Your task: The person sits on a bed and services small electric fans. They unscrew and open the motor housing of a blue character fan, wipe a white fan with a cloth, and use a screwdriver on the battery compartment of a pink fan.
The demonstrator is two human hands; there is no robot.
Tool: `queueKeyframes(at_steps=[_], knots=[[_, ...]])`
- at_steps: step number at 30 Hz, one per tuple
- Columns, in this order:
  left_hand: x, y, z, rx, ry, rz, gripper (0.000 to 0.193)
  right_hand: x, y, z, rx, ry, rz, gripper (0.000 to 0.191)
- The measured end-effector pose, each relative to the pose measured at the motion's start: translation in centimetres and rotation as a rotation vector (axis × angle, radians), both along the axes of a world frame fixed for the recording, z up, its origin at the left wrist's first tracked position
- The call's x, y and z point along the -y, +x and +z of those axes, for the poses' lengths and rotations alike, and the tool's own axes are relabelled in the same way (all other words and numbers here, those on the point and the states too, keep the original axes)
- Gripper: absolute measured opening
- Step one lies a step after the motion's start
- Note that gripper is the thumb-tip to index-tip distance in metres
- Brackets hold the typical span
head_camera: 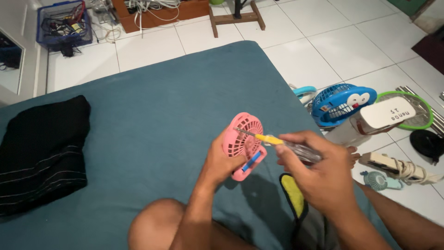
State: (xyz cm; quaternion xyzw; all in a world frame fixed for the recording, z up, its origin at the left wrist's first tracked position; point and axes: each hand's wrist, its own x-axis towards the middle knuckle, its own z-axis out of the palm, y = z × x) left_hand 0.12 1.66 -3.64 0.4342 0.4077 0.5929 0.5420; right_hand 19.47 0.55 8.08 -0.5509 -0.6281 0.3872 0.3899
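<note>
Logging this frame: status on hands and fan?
Left hand grips pink fan. Right hand holds screwdriver, tip at the fan's grille. Nothing in the way.

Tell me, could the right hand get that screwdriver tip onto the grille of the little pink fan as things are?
Probably yes. The right hand holds the screwdriver with its tip already over the pink fan, which the left hand holds up; nothing lies between.

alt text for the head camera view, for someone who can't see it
A person's left hand holds a small pink fan while the right hand points a screwdriver at its grille, above a teal mattress. A blue fan lies on the white tiled floor.
</note>
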Motion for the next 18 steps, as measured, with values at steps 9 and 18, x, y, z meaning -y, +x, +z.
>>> queueKeyframes(at_steps=[9,18], knots=[[-0.4,-0.2,0.4,-0.210,-0.040,0.173,0.073,-1.2,-1.0,-2.4,-0.144,-0.001,0.112,0.026],[-0.2,-0.3,0.7,-0.109,-0.004,0.204,0.079,-2.0,-0.8,-1.2,0.026,-0.264,0.159,0.025]])
